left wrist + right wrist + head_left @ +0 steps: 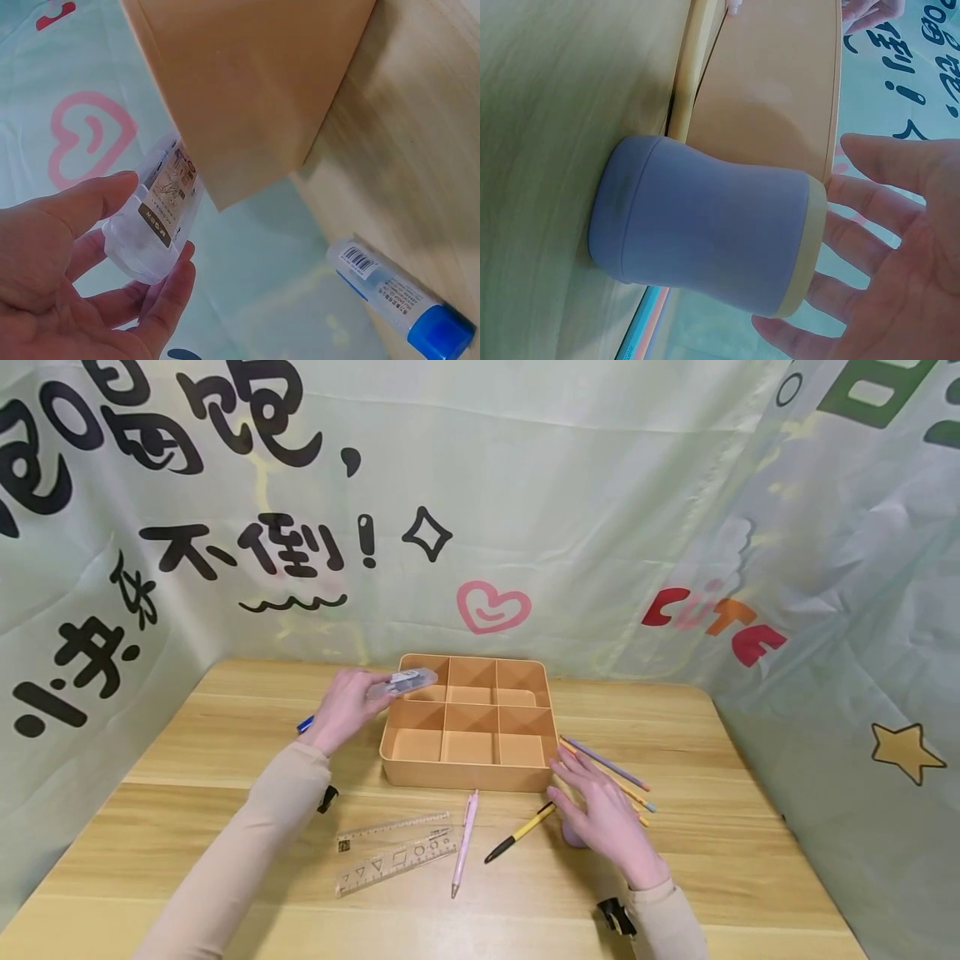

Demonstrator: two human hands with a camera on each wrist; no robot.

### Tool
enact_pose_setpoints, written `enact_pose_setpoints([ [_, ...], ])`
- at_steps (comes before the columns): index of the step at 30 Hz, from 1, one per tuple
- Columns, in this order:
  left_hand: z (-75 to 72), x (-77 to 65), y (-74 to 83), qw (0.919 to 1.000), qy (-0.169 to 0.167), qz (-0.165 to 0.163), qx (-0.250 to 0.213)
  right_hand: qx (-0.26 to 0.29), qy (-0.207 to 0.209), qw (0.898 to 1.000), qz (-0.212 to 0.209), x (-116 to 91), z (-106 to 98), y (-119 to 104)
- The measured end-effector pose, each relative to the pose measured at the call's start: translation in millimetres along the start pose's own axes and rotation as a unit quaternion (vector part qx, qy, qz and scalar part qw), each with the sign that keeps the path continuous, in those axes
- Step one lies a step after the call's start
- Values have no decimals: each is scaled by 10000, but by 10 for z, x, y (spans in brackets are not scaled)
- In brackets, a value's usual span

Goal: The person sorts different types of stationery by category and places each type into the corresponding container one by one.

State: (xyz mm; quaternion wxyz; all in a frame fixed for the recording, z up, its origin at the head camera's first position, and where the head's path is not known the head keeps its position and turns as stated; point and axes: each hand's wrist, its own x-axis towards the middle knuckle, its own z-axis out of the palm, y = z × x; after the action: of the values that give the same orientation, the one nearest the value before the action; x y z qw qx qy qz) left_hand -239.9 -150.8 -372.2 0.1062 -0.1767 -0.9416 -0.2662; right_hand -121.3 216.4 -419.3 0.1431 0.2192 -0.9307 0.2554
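My left hand (341,710) pinches a small translucent plastic case (154,225) with a printed label, thumb on one side and fingers on the other. It is held over the back left compartment of the tan six-compartment organizer box (465,777). My right hand (603,814) is spread, palm toward a purple waisted container (712,225) with a cream rim, which stands upright on the table. Its fingers are around the rim end of the container, loosely extended. In the head view the hand covers most of that container.
A blue-capped glue stick (397,300) lies left of the box. In front are a clear ruler (397,856), a pink pen (465,843) and a yellow-and-black pen (519,833). Several pencils (611,764) lie right of the box. A printed fabric curtain (600,527) hangs behind the table.
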Motion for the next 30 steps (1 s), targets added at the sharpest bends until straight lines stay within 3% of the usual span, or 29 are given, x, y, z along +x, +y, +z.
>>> enact_pose_setpoints([
  [30, 160, 159, 45, 9996, -215, -50, 194, 71, 11, 10000, 58, -2, 6, 20],
])
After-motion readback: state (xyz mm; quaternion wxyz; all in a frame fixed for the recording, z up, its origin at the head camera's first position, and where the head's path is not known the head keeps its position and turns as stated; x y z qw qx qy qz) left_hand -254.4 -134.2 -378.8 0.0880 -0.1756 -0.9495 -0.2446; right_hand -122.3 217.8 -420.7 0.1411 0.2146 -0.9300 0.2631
